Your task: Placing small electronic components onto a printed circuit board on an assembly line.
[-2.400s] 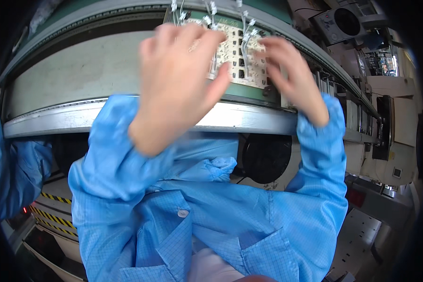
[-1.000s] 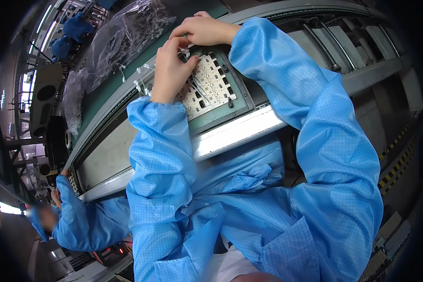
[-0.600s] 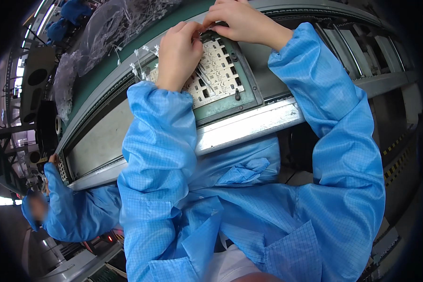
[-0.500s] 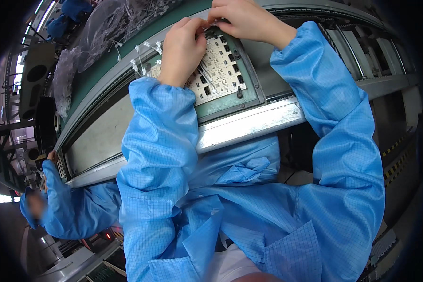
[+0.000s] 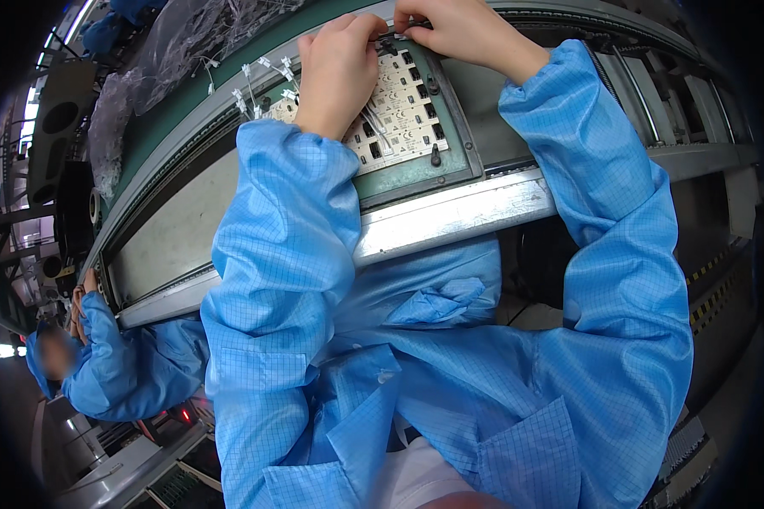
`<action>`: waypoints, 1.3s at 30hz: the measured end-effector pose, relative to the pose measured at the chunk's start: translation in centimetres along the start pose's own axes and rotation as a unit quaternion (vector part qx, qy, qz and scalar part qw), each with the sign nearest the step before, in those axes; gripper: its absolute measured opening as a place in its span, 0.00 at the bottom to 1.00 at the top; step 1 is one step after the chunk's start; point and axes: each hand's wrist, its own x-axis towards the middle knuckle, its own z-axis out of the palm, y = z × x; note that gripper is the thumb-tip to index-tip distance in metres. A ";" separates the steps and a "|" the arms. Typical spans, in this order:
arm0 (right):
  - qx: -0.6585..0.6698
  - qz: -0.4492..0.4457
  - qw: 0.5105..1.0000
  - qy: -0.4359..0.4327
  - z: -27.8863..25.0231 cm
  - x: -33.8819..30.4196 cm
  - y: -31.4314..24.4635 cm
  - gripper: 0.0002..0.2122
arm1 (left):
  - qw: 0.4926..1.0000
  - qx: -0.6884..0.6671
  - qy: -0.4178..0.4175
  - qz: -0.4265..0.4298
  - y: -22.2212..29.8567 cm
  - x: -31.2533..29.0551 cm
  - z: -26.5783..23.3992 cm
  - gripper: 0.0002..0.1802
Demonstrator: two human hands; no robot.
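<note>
A cream-white panel of circuit boards (image 5: 406, 114) with rows of black parts lies in a green pallet (image 5: 416, 181) on the conveyor. My left hand (image 5: 338, 75) reaches over the panel's left part, its fingers bent and closed at the far edge. Beside it, my right hand (image 5: 471, 36) has thumb and forefinger pinched at the panel's far corner, near a black clamp. Whatever either fingertip holds is too small or hidden to tell. Thin wires (image 5: 377, 125) lie across the boards by my left hand. White-plugged wire leads (image 5: 265, 68) stick up left of that hand.
A metal rail (image 5: 458, 212) runs along the near side of the conveyor. Clear plastic bags (image 5: 178, 51) with white leads lie on the green surface at far left. Another person in a blue coat (image 5: 136, 369) works farther down the line at left.
My fingertips, close together before, are now a little apart. The right hand has shifted slightly right, and the left has moved slightly up and to the right. The other person's hands have moved.
</note>
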 end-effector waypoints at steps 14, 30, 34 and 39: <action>0.056 -0.006 0.994 0.091 0.4 0.9 -0.6 0.07 | 0.982 -0.119 -0.099 -0.112 -6.3 1.9 -7.9 0.16; 0.054 -0.063 0.991 0.110 -0.7 0.8 -2.1 0.06 | 0.932 0.259 -0.153 -0.203 -5.7 1.0 -6.3 0.21; 0.059 -0.063 0.990 0.113 -0.6 0.5 -1.9 0.06 | 0.982 0.069 -0.168 0.048 -2.3 1.1 -7.3 0.06; 0.062 -0.058 0.991 0.102 -0.5 0.5 -1.7 0.06 | 0.971 0.119 -0.185 0.090 -3.0 0.3 -5.5 0.08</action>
